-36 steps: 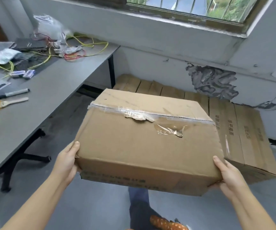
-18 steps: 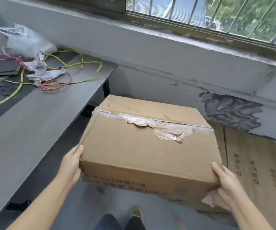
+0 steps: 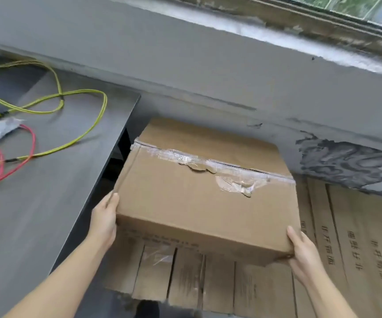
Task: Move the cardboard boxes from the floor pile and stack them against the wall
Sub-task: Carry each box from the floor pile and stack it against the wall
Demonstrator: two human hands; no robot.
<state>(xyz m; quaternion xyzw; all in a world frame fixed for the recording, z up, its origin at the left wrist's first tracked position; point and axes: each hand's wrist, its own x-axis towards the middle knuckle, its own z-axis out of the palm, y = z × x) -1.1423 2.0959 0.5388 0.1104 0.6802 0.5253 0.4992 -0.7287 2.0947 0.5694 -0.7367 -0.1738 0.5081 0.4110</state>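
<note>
From the head view, we have carried the box [image 3: 206, 196] in close over the last second: the wall [image 3: 208, 83] under the window now fills the top of the picture, and the row of boxes [image 3: 208, 278] already lined up against it, which sat well ahead of us a moment ago, now lies directly beneath the one we carry. Our left hand [image 3: 104, 220] presses flat on the box's left side with its fingers [image 3: 112, 198] straight along the edge, and our right hand [image 3: 302, 255] cups the near right corner from below, fingers curled under it as far as we can tell. The box is off the floor, held level, its taped seam facing up, just beside the tabletop [image 3: 47, 180] where yellow and red cables [image 3: 79, 134] trail. We judge the carry nearly done: what remains is lowering the box onto the row and pushing it back toward the wall. Whether it already touches the boxes below, we cannot tell.
</note>
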